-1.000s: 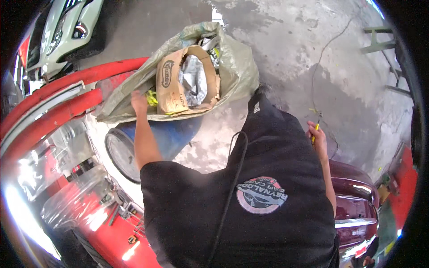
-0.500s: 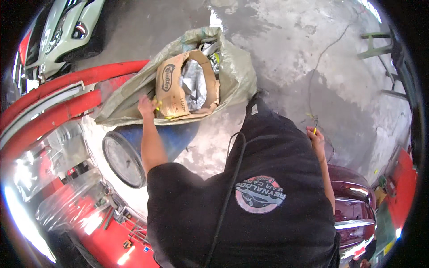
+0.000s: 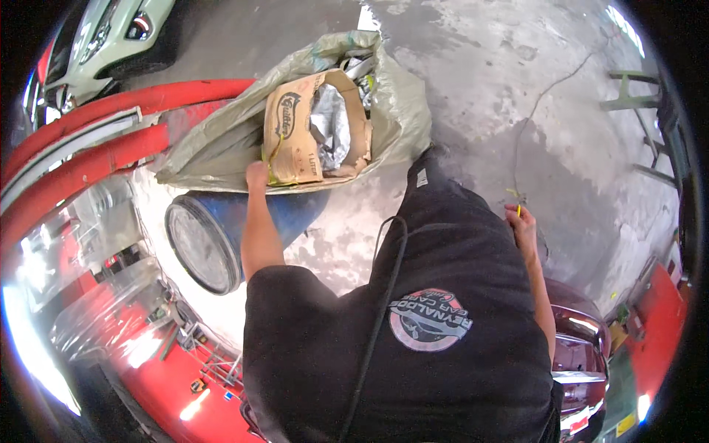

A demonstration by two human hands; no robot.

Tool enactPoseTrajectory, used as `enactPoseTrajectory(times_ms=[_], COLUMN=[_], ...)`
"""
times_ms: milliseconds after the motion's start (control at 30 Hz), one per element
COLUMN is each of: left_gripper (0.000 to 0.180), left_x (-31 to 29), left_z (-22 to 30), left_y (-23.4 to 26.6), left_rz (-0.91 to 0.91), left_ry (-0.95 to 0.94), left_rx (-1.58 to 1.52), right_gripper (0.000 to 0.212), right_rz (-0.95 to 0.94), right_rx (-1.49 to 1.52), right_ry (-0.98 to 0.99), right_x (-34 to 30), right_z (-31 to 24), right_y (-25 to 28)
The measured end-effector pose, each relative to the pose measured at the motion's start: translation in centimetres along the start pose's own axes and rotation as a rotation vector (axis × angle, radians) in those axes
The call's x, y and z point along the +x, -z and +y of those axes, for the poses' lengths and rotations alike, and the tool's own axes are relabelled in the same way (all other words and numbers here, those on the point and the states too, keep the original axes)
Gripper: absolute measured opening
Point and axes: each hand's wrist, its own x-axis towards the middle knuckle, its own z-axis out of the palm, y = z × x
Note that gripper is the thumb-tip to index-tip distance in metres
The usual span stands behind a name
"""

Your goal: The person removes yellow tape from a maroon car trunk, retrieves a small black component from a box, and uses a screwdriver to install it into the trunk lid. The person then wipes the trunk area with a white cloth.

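Observation:
A large greenish woven sack (image 3: 402,125) lies open in front of me. In its mouth sits a torn brown cardboard box (image 3: 294,125) holding crumpled silver wrapping (image 3: 330,129). My left hand (image 3: 257,176) is closed at the sack's near rim, beside the box's lower left corner. A thin yellow strip (image 3: 275,153) runs along the box next to that hand; whether the fingers grip the strip or the rim cannot be made out. At my right side, my right hand (image 3: 523,227) pinches a small yellow piece (image 3: 519,210) between its fingertips.
A blue drum (image 3: 221,229) lies under the sack's near side. Red curved panels (image 3: 125,140) reach in from the left, with a pale car (image 3: 118,44) behind. A dark cable (image 3: 526,125) trails over the floor at right. A maroon car (image 3: 580,340) stands close behind my right arm.
My left hand has pulled back slightly from the box side to the sack's rim, and the yellow strip now lies against the box. My right hand keeps its pinch.

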Motion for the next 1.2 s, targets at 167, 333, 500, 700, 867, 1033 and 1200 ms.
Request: enactPoseTrajectory(times_ms=[167, 333, 500, 700, 867, 1033, 1200], left_gripper=[0.016, 0.014, 0.019, 0.030, 0.054, 0.039, 0.026], left_x=[0.6, 2.1, 0.4, -2.7, 4.1, 6.4, 7.3], left_z=[8.7, 8.4, 6.5, 8.3, -0.6, 2.8, 24.9], left_y=[3.8, 5.9, 1.4, 3.9, 10.4, 11.8, 11.0], left_rz=[0.191, 0.205, -0.050, 0.250, -0.519, 0.318, 0.604], left_ry=[0.087, 0.527, 0.515, 0.284, 0.250, 0.191, -0.024], left_rx=[-0.057, -1.269, -1.338, 0.307, 0.726, 0.289, -0.303], right_gripper=[0.024, 0.025, 0.026, 0.024, 0.025, 0.022, 0.025], right_rz=[0.013, -0.001, -0.010, -0.012, 0.022, 0.195, 0.409], right_rx=[-0.025, -0.097, -0.091, -0.171, -0.391, -0.434, -0.394], right_ry=[0.083, 0.054, 0.077, 0.128, 0.119, 0.230, 0.154], right_x=[0.0, 0.4, 0.5, 0.7, 1.6, 4.7, 2.0], right_z=[-1.0, -1.6, -2.0, -1.8, 0.4, 6.2, 9.3], right_y=[-0.8, -0.7, -1.6, -2.3, -1.9, 0.5, 2.5])
